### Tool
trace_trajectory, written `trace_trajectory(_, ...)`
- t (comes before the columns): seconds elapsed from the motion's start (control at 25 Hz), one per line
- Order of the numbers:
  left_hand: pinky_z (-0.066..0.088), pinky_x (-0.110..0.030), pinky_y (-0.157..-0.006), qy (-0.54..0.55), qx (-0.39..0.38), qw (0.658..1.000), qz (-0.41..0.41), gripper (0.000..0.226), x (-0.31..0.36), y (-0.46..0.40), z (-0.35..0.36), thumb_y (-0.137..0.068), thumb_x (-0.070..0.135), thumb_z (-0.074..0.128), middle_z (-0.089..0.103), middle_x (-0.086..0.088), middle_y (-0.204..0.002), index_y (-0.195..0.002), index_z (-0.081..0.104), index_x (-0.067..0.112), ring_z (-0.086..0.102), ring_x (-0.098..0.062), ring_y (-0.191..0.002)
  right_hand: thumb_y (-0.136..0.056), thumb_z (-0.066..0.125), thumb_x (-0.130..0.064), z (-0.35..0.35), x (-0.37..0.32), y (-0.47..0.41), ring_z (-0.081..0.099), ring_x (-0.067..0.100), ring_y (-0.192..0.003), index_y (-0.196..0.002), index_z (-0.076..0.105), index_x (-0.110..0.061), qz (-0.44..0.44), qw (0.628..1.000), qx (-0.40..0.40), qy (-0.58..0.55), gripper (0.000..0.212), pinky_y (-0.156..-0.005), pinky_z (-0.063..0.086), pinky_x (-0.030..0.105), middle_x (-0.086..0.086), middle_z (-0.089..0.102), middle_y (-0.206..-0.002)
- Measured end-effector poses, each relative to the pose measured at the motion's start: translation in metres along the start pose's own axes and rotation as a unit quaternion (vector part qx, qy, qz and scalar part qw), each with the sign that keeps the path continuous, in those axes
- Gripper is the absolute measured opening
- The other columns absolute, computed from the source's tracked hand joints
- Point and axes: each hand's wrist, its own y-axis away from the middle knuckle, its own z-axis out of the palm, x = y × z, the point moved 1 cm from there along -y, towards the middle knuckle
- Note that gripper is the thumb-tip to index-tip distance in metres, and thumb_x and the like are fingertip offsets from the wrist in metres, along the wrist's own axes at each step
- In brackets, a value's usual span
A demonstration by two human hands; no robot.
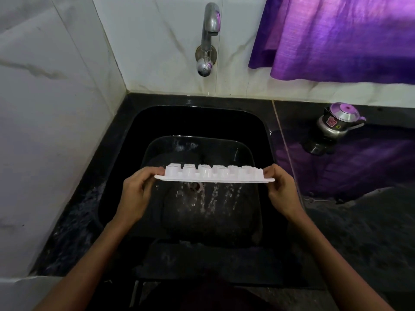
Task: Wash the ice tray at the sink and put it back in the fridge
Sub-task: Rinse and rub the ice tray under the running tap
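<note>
Ice tray: the white ice tray (214, 175) is held level over the middle of the sink, turned upside down, with the backs of its cups facing up.
Water: drops and thin streams fall from the underside of the tray into the basin.
Left hand: the left hand (137, 191) grips the tray's left end, fingers curled around the edge.
Right hand: the right hand (281, 189) holds the right end the same way, fingers wrapped over the rim and thumb on the near side.
Sink: the black sink (125, 140) is set in a dark counter, its floor wet and splashed under the tray.
Tap: a metal tap (208, 39) comes out of the white tiled wall, well above the tray; I cannot tell whether it is running.
Counter: a small metal pot (336, 124) with a lid sits to the right of the sink.
Curtain: a purple curtain (348, 37) hangs above the pot.
</note>
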Motion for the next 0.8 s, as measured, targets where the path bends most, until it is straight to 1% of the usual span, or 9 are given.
trace_trajectory(0.08,0.043,-0.019,-0.098,-0.031,0.016,0.996,0.086,0.027,0.007,0.003,-0.007,-0.088,-0.003,0.055,0.056,0.036,-0.113,-0.099,0.064,0.019,0.057,0.003,-0.111,-0.075,0.06,-0.014,-0.009,-0.012,0.001,0.064,0.002,-0.091,-0.074,0.054,-0.04,-0.033,0.999,0.007,0.003,0.026,-0.079,0.051,0.02,-0.018,0.065,-0.087)
trace_trajectory(0.16,0.042,-0.029,-0.104,-0.058,0.032,0.984,0.166,0.016,0.012,0.003,-0.016,-0.09,0.0,0.05,0.059,0.02,-0.117,-0.099,0.06,0.008,0.058,-0.012,-0.114,-0.075,0.065,0.007,-0.016,-0.02,0.002,0.065,0.014,-0.099,-0.072,0.051,-0.033,-0.085,0.995,0.037,0.039,0.042,-0.081,0.053,0.03,-0.003,0.066,-0.087)
trace_trajectory(0.2,0.041,-0.033,-0.105,-0.077,0.037,0.977,0.197,0.015,0.013,0.003,-0.019,-0.09,-0.002,0.049,0.061,0.007,-0.114,-0.097,0.059,0.006,0.058,-0.018,-0.113,-0.075,0.063,0.012,-0.018,-0.025,0.004,0.065,0.016,-0.098,-0.073,0.05,-0.028,-0.12,0.989,0.054,0.071,0.043,-0.081,0.052,0.027,0.003,0.064,-0.085)
trace_trajectory(0.28,0.04,-0.037,-0.106,-0.134,0.043,0.961,0.239,0.014,0.012,0.007,-0.022,-0.087,-0.005,0.051,0.063,-0.01,-0.107,-0.094,0.062,0.0,0.058,-0.023,-0.111,-0.08,0.058,0.001,-0.017,-0.03,0.009,0.062,0.017,-0.097,-0.078,0.049,-0.02,-0.17,0.976,0.049,0.129,0.023,-0.083,0.049,0.014,0.004,0.058,-0.087)
trace_trajectory(0.36,0.038,-0.036,-0.109,-0.199,0.009,0.95,0.242,0.016,-0.004,0.014,-0.017,-0.086,-0.003,0.051,0.067,-0.018,-0.103,-0.087,0.066,-0.005,0.06,-0.028,-0.109,-0.082,0.052,-0.01,-0.008,-0.017,0.02,0.061,0.021,-0.1,-0.078,0.049,-0.019,-0.165,0.969,0.002,0.184,0.01,-0.085,0.044,0.008,0.004,0.058,-0.092)
trace_trajectory(0.48,0.03,-0.027,-0.112,-0.244,-0.092,0.937,0.231,0.014,-0.023,0.024,-0.003,-0.084,0.0,0.051,0.07,-0.021,-0.096,-0.09,0.064,-0.002,0.066,-0.036,-0.098,-0.08,0.057,0.004,0.009,0.011,0.027,0.063,0.032,-0.098,-0.072,0.054,-0.004,-0.033,0.973,-0.081,0.213,0.012,-0.078,0.039,0.006,-0.004,0.058,-0.095)
trace_trajectory(0.52,0.03,-0.026,-0.112,-0.244,-0.103,0.936,0.234,0.014,-0.023,0.021,-0.002,-0.083,0.0,0.052,0.07,-0.021,-0.096,-0.092,0.062,-0.001,0.067,-0.037,-0.096,-0.078,0.058,0.008,0.01,0.01,0.023,0.063,0.032,-0.095,-0.07,0.055,0.0,-0.031,0.971,-0.087,0.221,0.012,-0.077,0.039,0.004,-0.006,0.057,-0.095)
trace_trajectory(0.72,0.041,-0.036,-0.106,-0.218,0.003,0.936,0.278,0.015,0.026,-0.013,-0.033,-0.085,-0.003,0.055,0.068,-0.025,-0.098,-0.079,0.067,-0.01,0.062,-0.033,-0.104,-0.077,0.058,0.006,-0.018,-0.043,-0.004,0.061,0.023,-0.09,-0.065,0.059,0.004,-0.186,0.947,0.048,0.256,0.013,-0.078,0.043,0.01,0.022,0.065,-0.092)
trace_trajectory(0.8,0.04,-0.037,-0.107,-0.241,-0.016,0.933,0.266,0.018,0.013,-0.014,-0.027,-0.088,0.0,0.053,0.068,-0.024,-0.099,-0.082,0.067,-0.009,0.063,-0.034,-0.103,-0.076,0.061,0.007,-0.014,-0.035,-0.002,0.062,0.024,-0.09,-0.066,0.059,0.003,-0.158,0.947,0.044,0.277,0.011,-0.078,0.042,0.01,0.021,0.066,-0.094)
